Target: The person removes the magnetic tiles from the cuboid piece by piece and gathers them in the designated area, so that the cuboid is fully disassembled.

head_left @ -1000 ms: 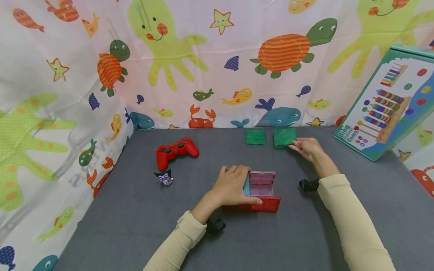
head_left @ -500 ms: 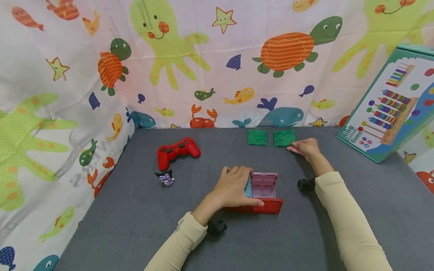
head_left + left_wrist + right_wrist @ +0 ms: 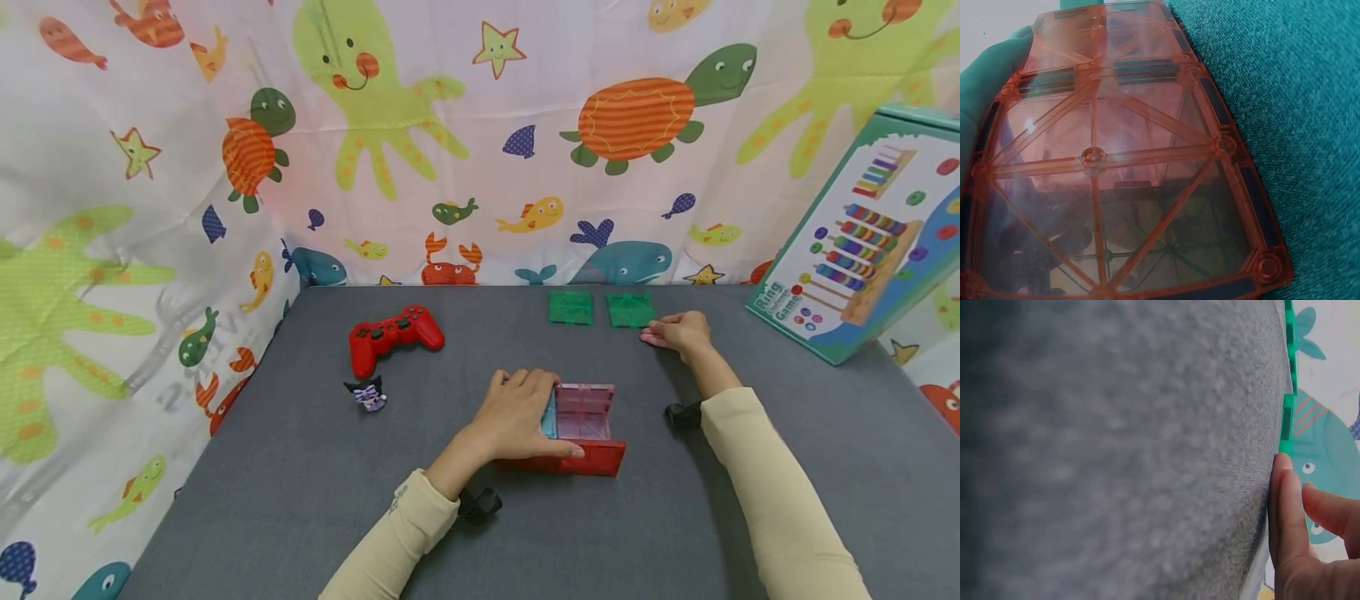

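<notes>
My left hand (image 3: 506,421) grips a box-like build of see-through magnetic tiles, thumb along the front and fingers over the left part. Red tiles (image 3: 602,458) form its front, purple tiles (image 3: 585,413) stand behind, and a blue tile (image 3: 550,417) shows beside the fingers. Red tiles (image 3: 1100,162) fill the left wrist view. Farther back, two flat green tiles, a left one (image 3: 570,307) and a right one (image 3: 631,310), lie side by side with a narrow gap. My right hand (image 3: 684,333) rests at the right tile's edge, fingers straight and thumb apart, as the right wrist view shows.
A red game controller (image 3: 395,337) and a small purple-and-black figurine (image 3: 367,394) lie to the left on the grey table (image 3: 300,500). At the far right leans a ring game box (image 3: 855,242). A sea-animal curtain (image 3: 480,167) hangs behind.
My right hand has set the tilted green tile down flat beside the other one and let go, its fingers now slightly to the right. The left hand keeps its hold.
</notes>
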The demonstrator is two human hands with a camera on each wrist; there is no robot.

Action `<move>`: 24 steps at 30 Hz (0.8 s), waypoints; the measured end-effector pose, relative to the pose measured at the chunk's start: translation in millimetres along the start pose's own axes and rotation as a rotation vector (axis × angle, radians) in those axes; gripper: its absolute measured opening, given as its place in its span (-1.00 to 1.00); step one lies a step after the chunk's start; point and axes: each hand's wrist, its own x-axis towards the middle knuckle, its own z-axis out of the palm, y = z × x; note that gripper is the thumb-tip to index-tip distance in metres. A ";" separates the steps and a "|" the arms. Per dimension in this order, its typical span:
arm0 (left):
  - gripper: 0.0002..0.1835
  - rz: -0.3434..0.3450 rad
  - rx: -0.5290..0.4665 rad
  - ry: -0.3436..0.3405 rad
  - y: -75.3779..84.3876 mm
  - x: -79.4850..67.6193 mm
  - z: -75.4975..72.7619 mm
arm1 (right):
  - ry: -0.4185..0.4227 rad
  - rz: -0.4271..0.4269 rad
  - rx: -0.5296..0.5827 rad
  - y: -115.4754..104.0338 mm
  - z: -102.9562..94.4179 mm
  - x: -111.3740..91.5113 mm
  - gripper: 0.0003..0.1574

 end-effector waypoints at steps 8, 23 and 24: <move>-0.03 -0.001 -0.001 0.006 0.0 -0.8 1.5 | -0.088 -0.157 -0.142 4.0 -2.2 -20.0 -0.36; -0.03 0.001 -0.029 -0.006 -1.6 -0.6 0.1 | -0.592 -0.501 -0.442 41.2 2.1 -121.4 -0.42; -0.03 -0.002 -0.032 -0.010 -1.6 -0.6 0.1 | -0.629 -0.500 -0.444 43.5 4.5 -125.5 -0.42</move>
